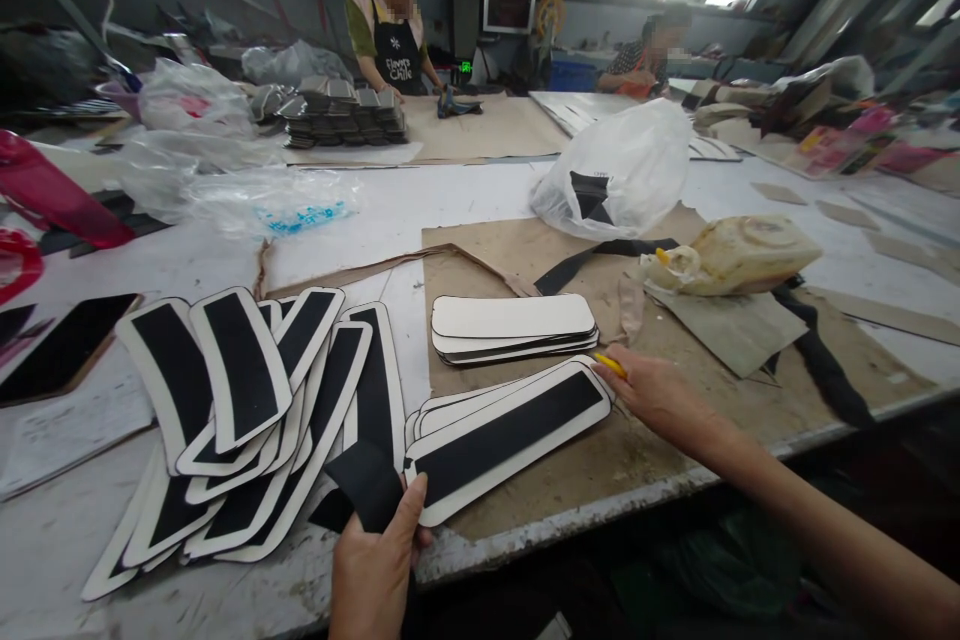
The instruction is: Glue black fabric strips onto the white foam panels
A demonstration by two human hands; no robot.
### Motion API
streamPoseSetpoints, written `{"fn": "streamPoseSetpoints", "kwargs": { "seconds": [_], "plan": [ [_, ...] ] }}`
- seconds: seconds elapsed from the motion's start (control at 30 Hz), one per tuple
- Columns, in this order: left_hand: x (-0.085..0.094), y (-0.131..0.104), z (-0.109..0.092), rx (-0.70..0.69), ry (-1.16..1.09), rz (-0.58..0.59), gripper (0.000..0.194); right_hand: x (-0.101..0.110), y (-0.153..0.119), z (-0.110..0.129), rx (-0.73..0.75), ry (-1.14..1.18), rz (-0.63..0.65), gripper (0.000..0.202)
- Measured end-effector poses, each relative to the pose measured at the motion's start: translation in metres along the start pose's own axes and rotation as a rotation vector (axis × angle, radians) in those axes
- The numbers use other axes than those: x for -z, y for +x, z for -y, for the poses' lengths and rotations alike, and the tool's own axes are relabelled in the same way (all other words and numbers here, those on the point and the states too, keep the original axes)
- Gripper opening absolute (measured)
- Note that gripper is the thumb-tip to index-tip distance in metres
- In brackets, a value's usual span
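Note:
My left hand (379, 555) is closed on a folded black strip (367, 480), its thumb at the near left corner of a long white panel (457, 505). A black band (510, 435) runs along that panel, which lies tilted over several similar white pieces (457, 410). At the panel's far right end, my right hand (649, 395) grips a thin yellow tool (611, 365); its tip is too small to make out. Just beyond lies a neat stack of plain white panels (514, 316). Left of my left hand, curved white panels with black bands (240, 370) are heaped overlapping.
Brown board (517, 500) covers part of the worktable. A stained plastic container (757, 250) lies on its side at right, near dark strips (817, 360). Behind are a white plastic bag (622, 170) and stacked dark pieces (345, 115). Two people work across the room.

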State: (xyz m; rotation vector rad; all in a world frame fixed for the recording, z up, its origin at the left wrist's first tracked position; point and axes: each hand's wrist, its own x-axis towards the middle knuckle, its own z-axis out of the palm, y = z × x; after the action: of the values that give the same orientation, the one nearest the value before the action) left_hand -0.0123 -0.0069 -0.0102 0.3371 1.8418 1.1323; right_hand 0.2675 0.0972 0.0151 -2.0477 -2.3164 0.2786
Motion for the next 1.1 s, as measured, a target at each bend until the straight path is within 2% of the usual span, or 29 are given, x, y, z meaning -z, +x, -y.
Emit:
{"fn": "streamPoseSetpoints", "kwargs": {
  "seconds": [0.17, 0.3, 0.4, 0.5, 0.7, 0.8, 0.93, 1.1],
  "plan": [
    [0.005, -0.007, -0.005, -0.021, -0.047, -0.03, 0.044, 0.002, -0.008, -0.005, 0.042, 0.391, 0.012, 0.037],
    [0.011, -0.013, -0.007, -0.054, -0.094, -0.025, 0.045, 0.005, -0.018, 0.004, -0.119, 0.747, 0.182, 0.041],
    [0.018, -0.014, -0.004, -0.106, -0.126, 0.072, 0.038, 0.009, -0.029, 0.011, -0.231, 0.961, 0.279, 0.042],
    [0.028, -0.015, 0.001, -0.135, -0.147, 0.197, 0.035, 0.012, -0.039, 0.015, -0.28, 1.131, 0.298, 0.042],
    [0.043, -0.019, 0.002, -0.012, -0.346, 0.316, 0.033, 0.011, -0.053, 0.025, -0.377, 1.52, 0.337, 0.04],
    [0.047, -0.02, 0.002, -0.003, -0.364, 0.323, 0.033, 0.01, -0.055, 0.031, -0.382, 1.523, 0.34, 0.04],
    [0.049, -0.019, 0.005, -0.119, -0.349, 0.326, 0.028, 0.006, -0.055, 0.034, -0.395, 1.347, 0.291, 0.039],
    [0.051, -0.017, 0.007, -0.188, -0.346, 0.385, 0.036, 0.0, -0.051, 0.035, -0.41, 1.151, 0.242, 0.042]
  ]
}}
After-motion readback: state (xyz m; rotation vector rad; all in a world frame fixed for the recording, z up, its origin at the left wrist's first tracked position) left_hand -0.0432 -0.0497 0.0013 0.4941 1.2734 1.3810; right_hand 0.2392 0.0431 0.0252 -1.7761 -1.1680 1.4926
